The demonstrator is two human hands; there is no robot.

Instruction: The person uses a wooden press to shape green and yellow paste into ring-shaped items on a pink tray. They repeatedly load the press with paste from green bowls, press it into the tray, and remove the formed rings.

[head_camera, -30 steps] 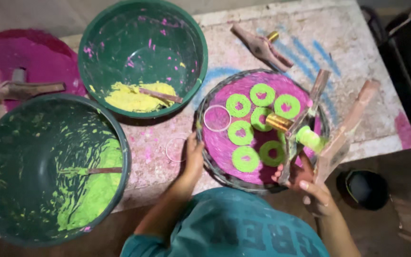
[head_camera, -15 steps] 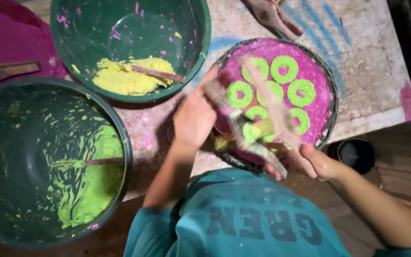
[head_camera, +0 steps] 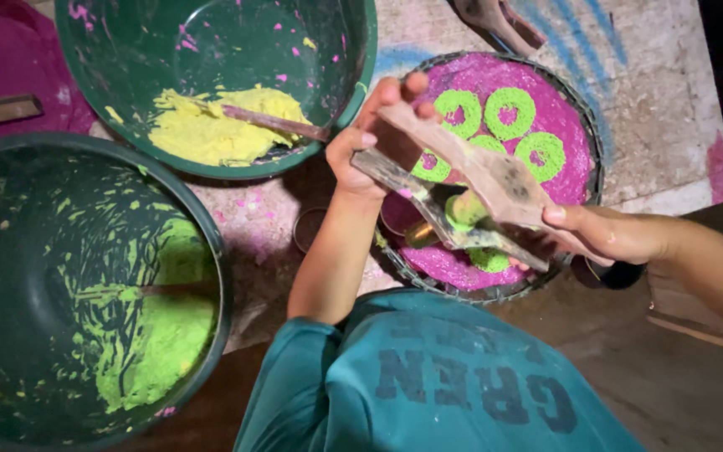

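Observation:
A wooden press (head_camera: 495, 180) with two long arms is held level above a round tray (head_camera: 589, 138). My left hand (head_camera: 371, 134) grips its far end, and my right hand (head_camera: 608, 233) grips the handle end at the right. A small brass cylinder smeared with green paste (head_camera: 460, 211) sits between the arms. The tray has a magenta layer with several green paste rings (head_camera: 510, 113) on it. The press and my hands hide part of the tray.
A green bowl with yellow paste (head_camera: 211, 125) and a stick stands at the top. A large green bowl with light green paste (head_camera: 156, 335) is at the left. Another wooden press (head_camera: 499, 21) lies beyond the tray. A small dark cup (head_camera: 625, 274) sits under my right wrist.
My left hand left the tray's edge and took the press's far end. Both hands turned the press from upright to lying level over the tray. The view shifted closer.

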